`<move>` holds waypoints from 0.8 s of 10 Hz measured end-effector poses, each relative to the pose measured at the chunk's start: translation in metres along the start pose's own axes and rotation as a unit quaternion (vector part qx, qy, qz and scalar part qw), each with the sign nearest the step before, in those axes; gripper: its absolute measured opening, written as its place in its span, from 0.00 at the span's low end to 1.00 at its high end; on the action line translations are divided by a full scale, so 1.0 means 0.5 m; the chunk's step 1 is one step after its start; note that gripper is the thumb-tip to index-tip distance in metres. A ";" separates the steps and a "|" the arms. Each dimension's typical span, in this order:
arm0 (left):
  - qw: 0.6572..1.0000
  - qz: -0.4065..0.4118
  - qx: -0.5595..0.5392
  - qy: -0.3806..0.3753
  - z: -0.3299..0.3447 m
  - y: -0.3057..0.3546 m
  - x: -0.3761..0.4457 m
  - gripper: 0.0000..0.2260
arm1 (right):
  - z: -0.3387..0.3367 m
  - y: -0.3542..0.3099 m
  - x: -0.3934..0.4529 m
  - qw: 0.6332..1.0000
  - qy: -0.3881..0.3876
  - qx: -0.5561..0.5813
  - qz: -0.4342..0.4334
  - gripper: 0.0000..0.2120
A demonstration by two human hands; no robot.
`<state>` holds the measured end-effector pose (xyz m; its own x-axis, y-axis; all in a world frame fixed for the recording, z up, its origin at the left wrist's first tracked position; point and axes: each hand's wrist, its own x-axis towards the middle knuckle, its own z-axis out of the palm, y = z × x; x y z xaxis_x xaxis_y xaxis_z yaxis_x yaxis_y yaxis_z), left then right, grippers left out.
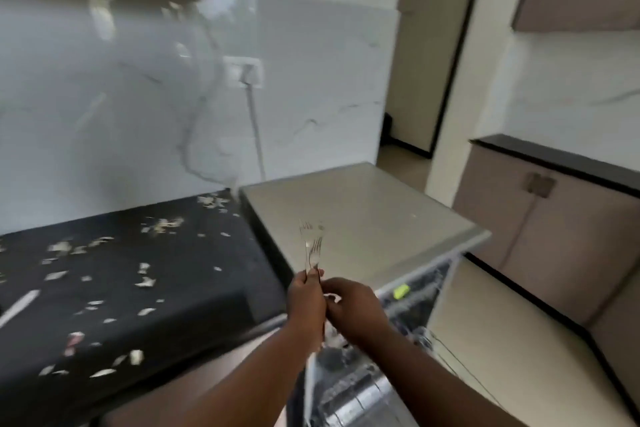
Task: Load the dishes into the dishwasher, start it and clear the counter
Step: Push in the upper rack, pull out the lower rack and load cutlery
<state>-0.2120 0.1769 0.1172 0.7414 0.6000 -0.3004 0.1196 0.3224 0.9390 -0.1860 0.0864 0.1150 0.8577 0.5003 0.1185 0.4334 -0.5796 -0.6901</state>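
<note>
My left hand (306,302) grips the handles of a few steel forks (312,246), tines pointing up, in front of the dishwasher's grey top (363,218). My right hand (353,312) is curled right beside it, fingers at the lower ends of the fork handles. Below the hands the dishwasher (415,291) stands open, and its rack (353,399) shows blurred metal dishes. The black counter (156,288) to the left is strewn with pale food scraps (145,282).
A white utensil (19,308) lies at the counter's left edge. A cable hangs from a wall socket (246,72) down behind the dishwasher. Beige cabinets with a black top (554,156) stand to the right, with a doorway (433,80) beyond.
</note>
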 end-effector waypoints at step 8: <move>0.702 -0.194 0.607 -0.318 0.380 -0.655 0.020 0.14 | -0.023 0.837 -0.359 0.664 0.201 0.285 0.662 0.15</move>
<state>-0.1183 -0.0616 -0.1618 0.5960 0.0674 -0.8002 0.5833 -0.7212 0.3737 -0.1554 -0.2538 -0.1868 0.4377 -0.4835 -0.7581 -0.8495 0.0539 -0.5249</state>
